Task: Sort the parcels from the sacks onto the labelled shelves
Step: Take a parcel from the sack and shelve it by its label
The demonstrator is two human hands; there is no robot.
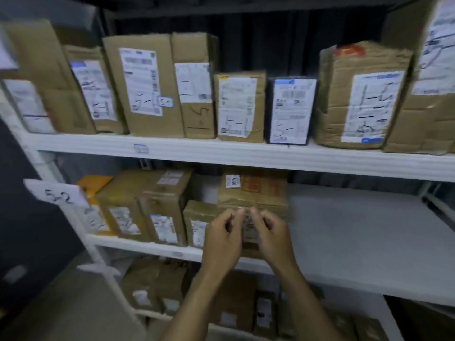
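Parcels (145, 84) of brown cardboard stand upright in a row along the upper shelf (246, 156) of a white rack. Each has a white shipping label facing out, and several carry a handwritten "5-" mark. One black parcel (290, 112) stands among them, right of centre, just beside a small brown one.

On the middle shelf (357, 230) below, more boxes crowd the left half, beginning with an orange parcel (94, 184) at the far left. The right half of this shelf shows bare white board. A paper tag (57, 194) handwritten "5-2" is fixed by the rack's left post at this level.

The last box in that row is a brown parcel (256, 193) with orange print and a small white sticker on its top. Both hands are raised in front of its near face. The left hand (222, 238) and the right hand (273, 236) have their fingers curled, and their thumbs and forefingers are drawn close together at the parcel's front label. Blur hides the fingertips, so it cannot be told whether they pinch the label, touch the box or hold nothing.

Bottom boxes (157, 284), dim and blurred, sit on a lower level beneath the forearms.
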